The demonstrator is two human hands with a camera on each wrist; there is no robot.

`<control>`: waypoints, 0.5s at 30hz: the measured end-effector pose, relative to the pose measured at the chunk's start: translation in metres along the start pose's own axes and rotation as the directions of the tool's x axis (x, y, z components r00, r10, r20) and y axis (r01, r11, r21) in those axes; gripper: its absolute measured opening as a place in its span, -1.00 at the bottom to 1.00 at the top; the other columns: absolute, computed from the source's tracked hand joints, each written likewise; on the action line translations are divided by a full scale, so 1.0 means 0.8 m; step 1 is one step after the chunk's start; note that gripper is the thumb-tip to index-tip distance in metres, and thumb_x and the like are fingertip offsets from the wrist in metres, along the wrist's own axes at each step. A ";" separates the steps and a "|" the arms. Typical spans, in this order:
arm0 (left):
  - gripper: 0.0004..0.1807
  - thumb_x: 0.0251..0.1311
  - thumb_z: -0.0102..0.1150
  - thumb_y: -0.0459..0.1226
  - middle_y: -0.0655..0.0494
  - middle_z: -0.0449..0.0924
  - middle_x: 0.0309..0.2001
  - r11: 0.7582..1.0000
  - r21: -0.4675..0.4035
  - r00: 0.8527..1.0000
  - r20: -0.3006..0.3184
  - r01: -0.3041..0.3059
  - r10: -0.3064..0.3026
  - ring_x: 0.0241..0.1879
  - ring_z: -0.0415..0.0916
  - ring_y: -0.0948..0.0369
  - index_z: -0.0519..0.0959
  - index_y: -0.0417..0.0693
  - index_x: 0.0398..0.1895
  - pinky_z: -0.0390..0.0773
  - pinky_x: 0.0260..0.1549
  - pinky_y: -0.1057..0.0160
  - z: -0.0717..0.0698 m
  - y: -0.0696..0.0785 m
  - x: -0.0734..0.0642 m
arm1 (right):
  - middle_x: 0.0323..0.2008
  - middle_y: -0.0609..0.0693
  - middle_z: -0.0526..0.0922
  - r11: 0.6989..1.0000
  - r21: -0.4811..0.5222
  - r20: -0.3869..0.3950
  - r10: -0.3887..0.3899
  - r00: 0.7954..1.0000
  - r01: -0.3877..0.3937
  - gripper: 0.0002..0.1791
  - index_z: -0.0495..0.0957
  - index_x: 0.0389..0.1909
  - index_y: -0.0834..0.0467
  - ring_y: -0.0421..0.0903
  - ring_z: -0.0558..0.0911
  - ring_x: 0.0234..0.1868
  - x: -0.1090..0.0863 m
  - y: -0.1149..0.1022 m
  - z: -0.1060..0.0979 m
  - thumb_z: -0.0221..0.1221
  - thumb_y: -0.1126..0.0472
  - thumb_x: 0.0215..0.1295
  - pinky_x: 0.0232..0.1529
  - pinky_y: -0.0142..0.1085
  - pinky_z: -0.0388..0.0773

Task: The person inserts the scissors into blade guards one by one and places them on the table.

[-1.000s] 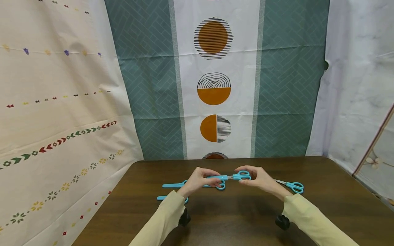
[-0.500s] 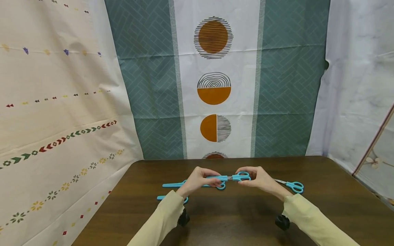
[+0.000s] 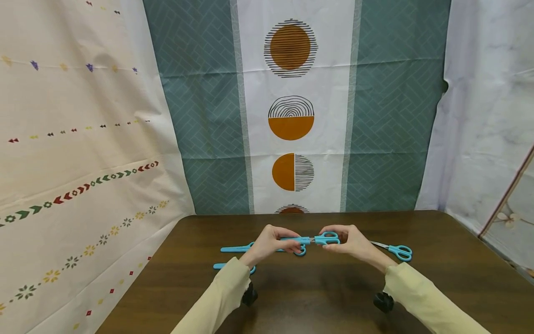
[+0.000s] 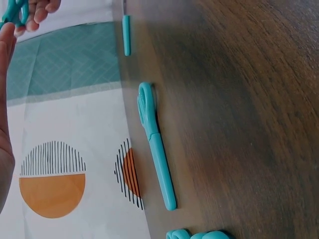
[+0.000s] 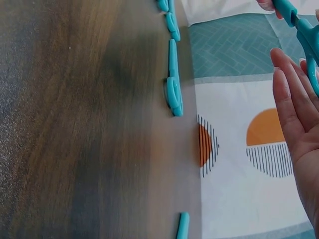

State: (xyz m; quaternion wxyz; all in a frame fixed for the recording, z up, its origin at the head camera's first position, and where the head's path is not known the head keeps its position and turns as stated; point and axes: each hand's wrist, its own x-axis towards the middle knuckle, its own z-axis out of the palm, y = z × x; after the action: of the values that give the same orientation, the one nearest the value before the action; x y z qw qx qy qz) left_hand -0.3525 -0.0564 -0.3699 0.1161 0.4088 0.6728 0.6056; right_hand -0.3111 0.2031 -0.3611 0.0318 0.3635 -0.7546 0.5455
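Note:
My left hand (image 3: 267, 243) pinches a light blue blade cover (image 3: 302, 240) between thumb and fingers above the table. From the right, my right hand (image 3: 351, 242) grips the blue handles of a pair of scissors (image 3: 327, 238). The blades are mostly inside the cover, and a short strip of metal shows between cover and handles. In the right wrist view the handles (image 5: 310, 39) line up with the cover (image 5: 285, 10). My right palm (image 5: 306, 149) faces the camera there, with its longer fingers stretched out beside the handles.
Several blue scissors in covers lie on the brown table (image 3: 308, 297) at the left, such as one sheathed pair (image 4: 158, 154), partly behind my left arm. Uncovered scissors (image 3: 399, 253) lie right of my right wrist. Patterned cloths (image 3: 208, 139) hang behind and beside the table.
The strip of bare blade between cover and handles has become slightly narrower. Both hands keep nearly the same place and hold, and the head view has tilted down a little.

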 end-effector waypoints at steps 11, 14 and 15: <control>-0.80 0.08 0.20 -0.37 -0.13 0.62 -0.39 0.998 -0.008 0.998 -0.020 -0.057 0.057 -0.37 0.53 -0.21 0.61 -0.28 -0.21 0.54 -0.37 0.05 0.003 -0.006 -0.002 | -0.51 0.00 0.56 0.999 -0.025 -0.003 0.022 1.000 -0.022 -0.68 0.46 -0.11 0.42 -0.24 0.39 -0.57 0.001 -0.008 0.006 0.22 0.40 0.11 -0.60 -0.36 0.39; -0.79 0.08 0.21 -0.37 -0.16 0.61 -0.38 0.998 -0.028 0.998 -0.014 -0.060 0.059 -0.35 0.50 -0.29 0.61 -0.28 -0.21 0.53 -0.36 0.04 0.003 -0.007 -0.002 | -0.53 -0.04 0.51 0.999 -0.030 -0.006 0.016 1.000 -0.016 -0.69 0.47 -0.12 0.40 -0.24 0.36 -0.58 0.001 -0.007 0.007 0.22 0.41 0.10 -0.61 -0.36 0.37; -0.79 0.08 0.21 -0.37 -0.16 0.61 -0.39 0.998 -0.028 0.998 -0.016 -0.060 0.060 -0.36 0.50 -0.28 0.61 -0.29 -0.21 0.53 -0.37 0.03 0.004 -0.007 -0.002 | -0.54 -0.05 0.51 1.000 -0.027 -0.007 0.012 1.000 -0.012 -0.69 0.47 -0.12 0.40 -0.24 0.36 -0.59 0.001 -0.006 0.008 0.22 0.41 0.10 -0.62 -0.36 0.36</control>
State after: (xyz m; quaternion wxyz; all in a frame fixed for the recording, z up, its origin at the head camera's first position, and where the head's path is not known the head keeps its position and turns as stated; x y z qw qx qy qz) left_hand -0.3519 -0.0550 -0.3764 0.0985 0.4225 0.6525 0.6213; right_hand -0.3069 0.1968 -0.3594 0.0360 0.3565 -0.7639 0.5367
